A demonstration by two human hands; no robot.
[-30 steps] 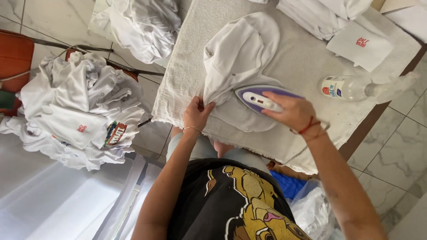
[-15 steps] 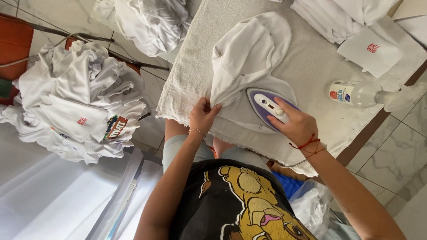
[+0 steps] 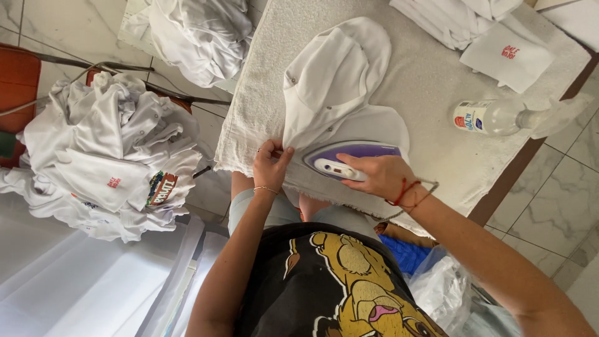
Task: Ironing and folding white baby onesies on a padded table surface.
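Both hands work one white garment (image 3: 340,93) on the towel-covered worktop (image 3: 430,81): the left hand (image 3: 269,165) pinches its near edge, the right hand (image 3: 374,176) grips the purple iron (image 3: 349,159) resting on it.

Clear plastic bottle (image 3: 496,117) lies on its side on towel-covered table (image 3: 437,150). Folded white garments (image 3: 480,28) at far corner. Heap of white clothes (image 3: 106,156) on floor, left. Blue bag (image 3: 405,253) under table.
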